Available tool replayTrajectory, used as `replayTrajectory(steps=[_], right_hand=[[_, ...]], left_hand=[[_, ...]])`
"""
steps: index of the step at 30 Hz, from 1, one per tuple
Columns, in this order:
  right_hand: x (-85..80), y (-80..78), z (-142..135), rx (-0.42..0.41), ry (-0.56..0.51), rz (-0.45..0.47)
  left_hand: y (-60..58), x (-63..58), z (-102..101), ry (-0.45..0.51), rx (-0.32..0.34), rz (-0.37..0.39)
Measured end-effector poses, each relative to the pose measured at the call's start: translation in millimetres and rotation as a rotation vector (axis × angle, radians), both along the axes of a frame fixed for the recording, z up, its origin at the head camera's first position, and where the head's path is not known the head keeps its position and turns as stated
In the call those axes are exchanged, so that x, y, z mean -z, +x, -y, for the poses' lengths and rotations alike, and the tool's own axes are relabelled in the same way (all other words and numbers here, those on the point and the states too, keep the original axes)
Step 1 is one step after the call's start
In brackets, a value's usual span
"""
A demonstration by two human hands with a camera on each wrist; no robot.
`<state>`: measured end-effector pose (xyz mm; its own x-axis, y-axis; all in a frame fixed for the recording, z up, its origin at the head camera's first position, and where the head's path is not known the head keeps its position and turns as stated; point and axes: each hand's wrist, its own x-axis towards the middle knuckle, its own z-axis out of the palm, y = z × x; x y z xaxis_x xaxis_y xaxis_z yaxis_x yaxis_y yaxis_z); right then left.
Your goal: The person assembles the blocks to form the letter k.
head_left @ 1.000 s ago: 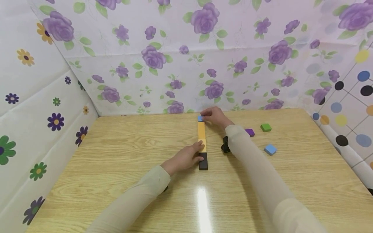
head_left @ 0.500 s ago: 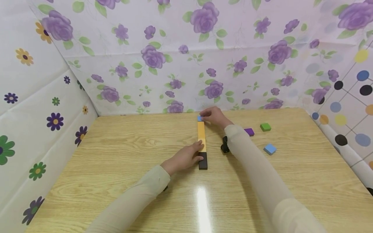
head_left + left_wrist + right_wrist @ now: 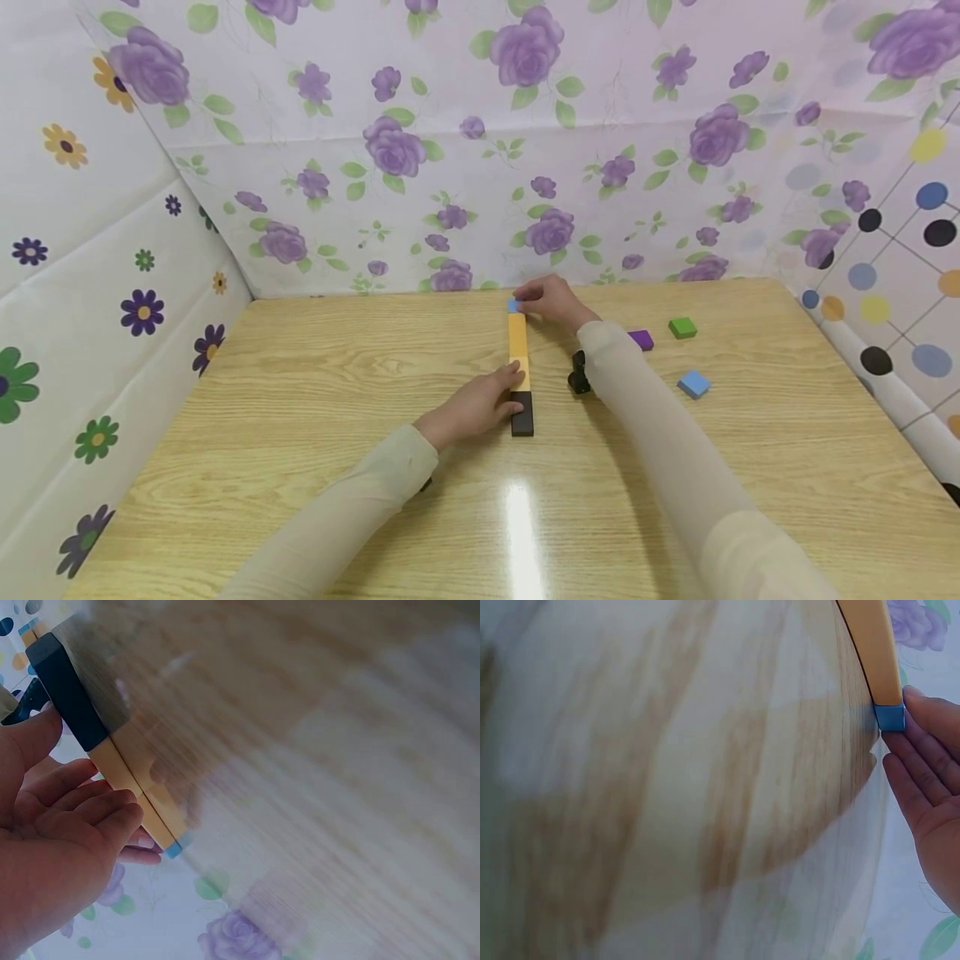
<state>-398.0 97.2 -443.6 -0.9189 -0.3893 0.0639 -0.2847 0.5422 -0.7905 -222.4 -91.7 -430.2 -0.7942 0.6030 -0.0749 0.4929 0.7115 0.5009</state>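
Observation:
A straight row of flat blocks runs away from me on the table in the head view. Nearest is a black block (image 3: pixel 522 414), then yellow-orange blocks (image 3: pixel 517 336), with a small blue block (image 3: pixel 890 718) at the far end. My left hand (image 3: pixel 472 407) lies along the row's left side, its thumb touching the black block and its loosely bent fingers reaching the yellow-orange part. At the far end my right hand (image 3: pixel 551 300) pinches the blue block between thumb and fingers. In the right wrist view its thumb is at the block's corner and its fingertips are at the end face.
To the right on the wooden table (image 3: pixel 337 367) lie a purple block (image 3: pixel 642 340), a green block (image 3: pixel 682 327) and a light blue block (image 3: pixel 693 384). A black device (image 3: pixel 579 373) shows beside the right sleeve. Flower-patterned cloth (image 3: pixel 450 167) stands behind the table.

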Motion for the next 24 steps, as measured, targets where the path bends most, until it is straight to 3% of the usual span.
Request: replayTrajectory(steps=[24], right_hand=[[-8.5,2.1,-8.9,0.005,-0.001,-0.017]], left_hand=[[1.0,-1.4,-0.1,-0.007,0.002,0.001]])
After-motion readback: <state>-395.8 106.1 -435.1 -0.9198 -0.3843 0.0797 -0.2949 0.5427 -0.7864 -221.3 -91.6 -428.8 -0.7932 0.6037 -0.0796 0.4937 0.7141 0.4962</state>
